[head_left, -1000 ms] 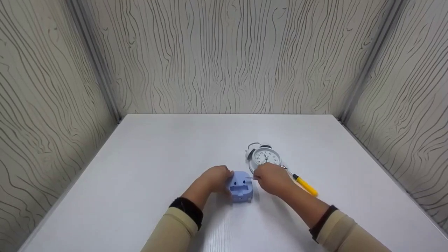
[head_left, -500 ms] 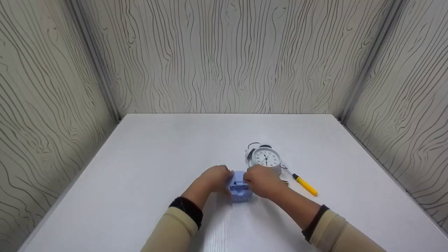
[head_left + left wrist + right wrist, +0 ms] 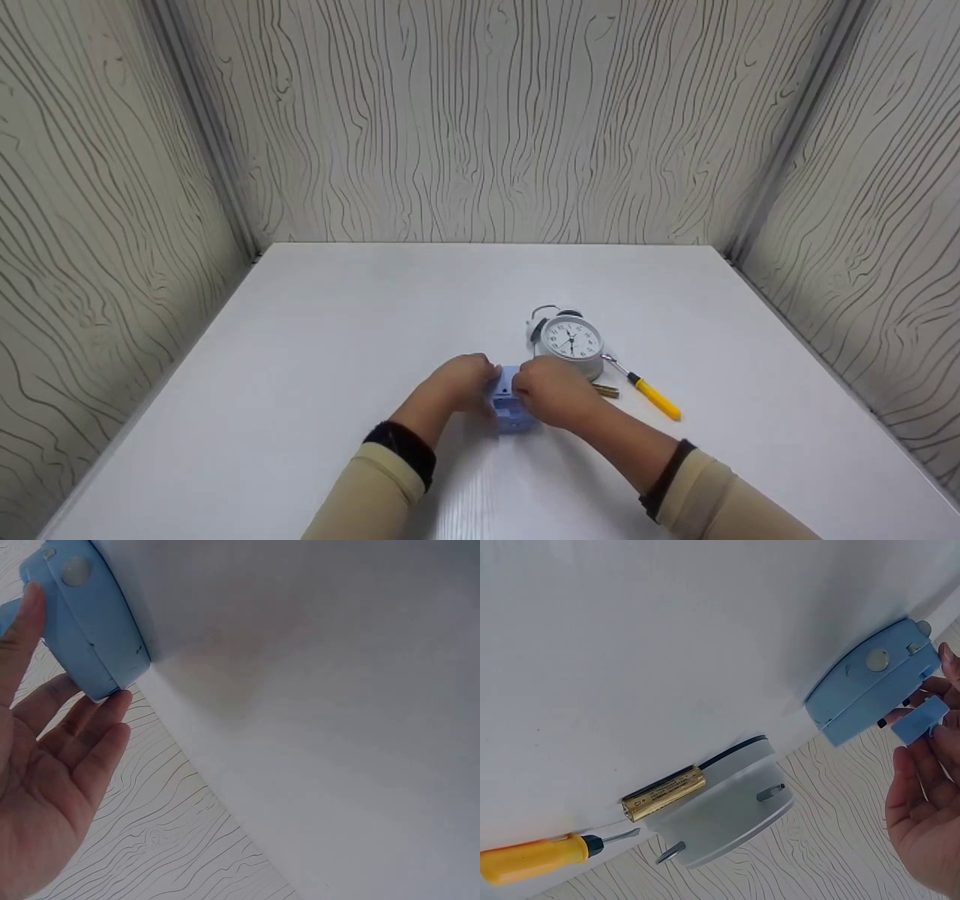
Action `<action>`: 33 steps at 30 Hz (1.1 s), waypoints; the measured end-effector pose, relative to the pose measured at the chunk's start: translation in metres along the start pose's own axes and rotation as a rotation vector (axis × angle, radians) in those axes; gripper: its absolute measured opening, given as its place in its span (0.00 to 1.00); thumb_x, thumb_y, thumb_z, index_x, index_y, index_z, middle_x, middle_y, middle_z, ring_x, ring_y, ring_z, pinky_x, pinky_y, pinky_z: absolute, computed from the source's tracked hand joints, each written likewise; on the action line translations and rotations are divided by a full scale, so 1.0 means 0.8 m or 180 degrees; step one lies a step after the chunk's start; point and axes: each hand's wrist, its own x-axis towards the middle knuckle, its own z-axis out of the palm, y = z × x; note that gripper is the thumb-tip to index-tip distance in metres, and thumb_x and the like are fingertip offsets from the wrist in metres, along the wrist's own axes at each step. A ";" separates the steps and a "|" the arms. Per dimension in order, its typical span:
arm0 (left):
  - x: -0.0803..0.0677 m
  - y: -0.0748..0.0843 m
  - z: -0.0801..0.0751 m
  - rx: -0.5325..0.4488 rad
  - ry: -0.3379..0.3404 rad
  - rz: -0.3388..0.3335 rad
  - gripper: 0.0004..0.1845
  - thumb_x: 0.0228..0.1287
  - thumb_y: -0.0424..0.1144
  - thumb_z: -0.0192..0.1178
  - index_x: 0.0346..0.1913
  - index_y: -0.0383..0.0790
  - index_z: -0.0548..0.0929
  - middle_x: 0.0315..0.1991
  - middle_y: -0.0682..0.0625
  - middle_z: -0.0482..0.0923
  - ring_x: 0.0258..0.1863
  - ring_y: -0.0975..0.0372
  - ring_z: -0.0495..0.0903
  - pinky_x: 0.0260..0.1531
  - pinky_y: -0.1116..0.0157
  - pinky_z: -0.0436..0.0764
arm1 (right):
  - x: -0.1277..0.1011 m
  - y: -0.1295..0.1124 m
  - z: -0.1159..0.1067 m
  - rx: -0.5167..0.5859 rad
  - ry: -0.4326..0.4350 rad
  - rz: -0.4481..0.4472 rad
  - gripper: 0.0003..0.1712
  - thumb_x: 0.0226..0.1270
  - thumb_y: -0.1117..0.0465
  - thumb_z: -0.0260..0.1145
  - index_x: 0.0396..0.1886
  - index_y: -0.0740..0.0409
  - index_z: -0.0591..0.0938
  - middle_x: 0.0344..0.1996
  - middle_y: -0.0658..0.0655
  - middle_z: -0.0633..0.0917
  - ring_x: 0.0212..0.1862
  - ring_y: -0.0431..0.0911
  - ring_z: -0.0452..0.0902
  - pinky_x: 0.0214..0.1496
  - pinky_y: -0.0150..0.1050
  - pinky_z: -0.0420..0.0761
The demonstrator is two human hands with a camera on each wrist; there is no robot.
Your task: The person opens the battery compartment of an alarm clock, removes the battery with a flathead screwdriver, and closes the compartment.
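Both hands meet over a small blue plastic box (image 3: 510,409) on the smooth white desk (image 3: 315,360). The left hand (image 3: 461,382) steadies its side with straight fingers; the right hand (image 3: 551,390) pinches a blue cover piece (image 3: 917,718) against it. Just beyond the right grip stands a round white clock (image 3: 571,339), with a gold battery (image 3: 664,790) and a yellow-handled screwdriver (image 3: 651,394) beside it.

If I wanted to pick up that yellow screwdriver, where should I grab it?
Probably by the yellow handle of the screwdriver, coming from above. It lies flat on the table, handle end free toward the right; its thin metal tip points at the alarm clock.
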 end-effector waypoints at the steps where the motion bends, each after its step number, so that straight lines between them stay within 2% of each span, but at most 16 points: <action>1: 0.000 0.000 0.000 0.0012 0.0010 0.0021 0.37 0.30 0.49 0.72 0.52 0.43 0.76 0.36 0.51 0.75 0.36 0.61 0.73 0.43 0.66 0.72 | 0.000 -0.001 -0.001 0.0003 -0.0013 -0.0006 0.06 0.51 0.61 0.60 0.17 0.50 0.79 0.13 0.45 0.71 0.19 0.40 0.62 0.22 0.36 0.67; 4: -0.001 0.000 -0.001 0.0078 0.0045 0.0096 0.35 0.31 0.49 0.72 0.51 0.43 0.77 0.35 0.51 0.75 0.35 0.61 0.73 0.41 0.67 0.73 | 0.000 -0.002 -0.001 -0.0019 -0.0002 -0.0046 0.07 0.51 0.60 0.60 0.17 0.50 0.79 0.13 0.45 0.70 0.19 0.40 0.62 0.22 0.36 0.67; 11: 0.001 0.002 0.000 -0.0006 -0.0041 -0.0026 0.37 0.31 0.48 0.72 0.52 0.45 0.75 0.37 0.52 0.75 0.38 0.61 0.73 0.43 0.66 0.72 | 0.000 -0.002 0.002 -0.0022 -0.0009 -0.0018 0.06 0.47 0.62 0.60 0.14 0.49 0.78 0.12 0.45 0.69 0.17 0.40 0.61 0.20 0.36 0.66; 18: 0.004 0.001 0.002 -0.0025 -0.0103 -0.0110 0.35 0.32 0.47 0.72 0.52 0.46 0.76 0.36 0.53 0.75 0.36 0.61 0.73 0.43 0.66 0.72 | 0.002 -0.003 0.005 0.0024 -0.0134 0.0102 0.06 0.50 0.61 0.60 0.17 0.50 0.79 0.13 0.44 0.70 0.19 0.40 0.63 0.21 0.35 0.66; 26: 0.005 0.001 0.001 -0.0061 -0.0153 -0.0181 0.36 0.33 0.47 0.72 0.54 0.47 0.74 0.40 0.52 0.75 0.40 0.60 0.73 0.45 0.65 0.71 | 0.003 -0.006 0.006 0.0046 -0.0246 0.0204 0.06 0.52 0.60 0.60 0.19 0.51 0.80 0.14 0.45 0.71 0.20 0.40 0.63 0.21 0.34 0.66; 33: 0.004 0.001 0.000 0.0067 -0.0101 -0.0095 0.38 0.30 0.52 0.72 0.53 0.46 0.75 0.37 0.52 0.75 0.35 0.61 0.72 0.42 0.66 0.72 | 0.000 -0.008 0.016 -0.0244 0.0058 0.0076 0.05 0.46 0.61 0.61 0.15 0.51 0.79 0.14 0.47 0.71 0.20 0.42 0.64 0.17 0.36 0.65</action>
